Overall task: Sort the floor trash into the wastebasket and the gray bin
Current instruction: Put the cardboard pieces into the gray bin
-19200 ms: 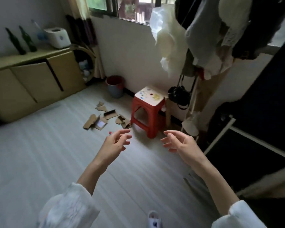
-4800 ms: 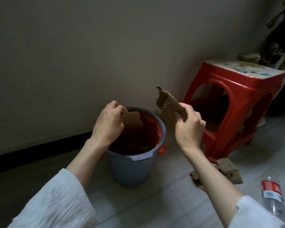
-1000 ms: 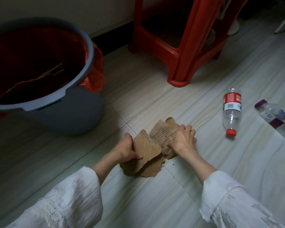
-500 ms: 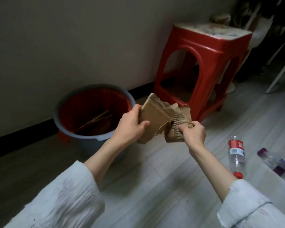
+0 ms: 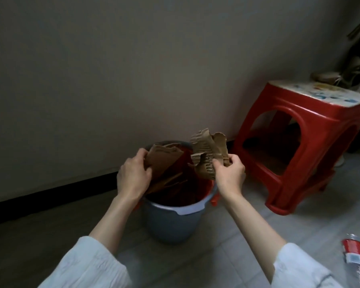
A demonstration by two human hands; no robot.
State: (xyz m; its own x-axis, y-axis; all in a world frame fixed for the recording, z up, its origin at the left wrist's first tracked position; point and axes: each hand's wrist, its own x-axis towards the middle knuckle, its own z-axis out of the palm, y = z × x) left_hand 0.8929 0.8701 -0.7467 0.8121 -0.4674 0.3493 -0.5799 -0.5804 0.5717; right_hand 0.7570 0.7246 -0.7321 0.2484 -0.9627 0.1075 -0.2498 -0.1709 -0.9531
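Observation:
A gray wastebasket (image 5: 170, 223) with a red liner stands on the floor by the wall, with cardboard pieces inside it. My left hand (image 5: 133, 175) grips a flat brown cardboard piece (image 5: 161, 161) over the basket's left rim, its lower end reaching into the opening. My right hand (image 5: 230, 176) pinches a crumpled torn cardboard piece (image 5: 208, 154) held above the basket's right side. A clear plastic bottle (image 5: 356, 256) with a red label lies on the floor at the right edge, partly cut off.
A red plastic stool (image 5: 303, 140) stands just right of the wastebasket against the wall. Dark clothing and a shoe (image 5: 326, 76) sit behind it at the far right. A black skirting strip runs along the wall base.
Both hands have carried the cardboard from the floor up over the wastebasket. The two pieces are now apart, the left one lowered into the opening.

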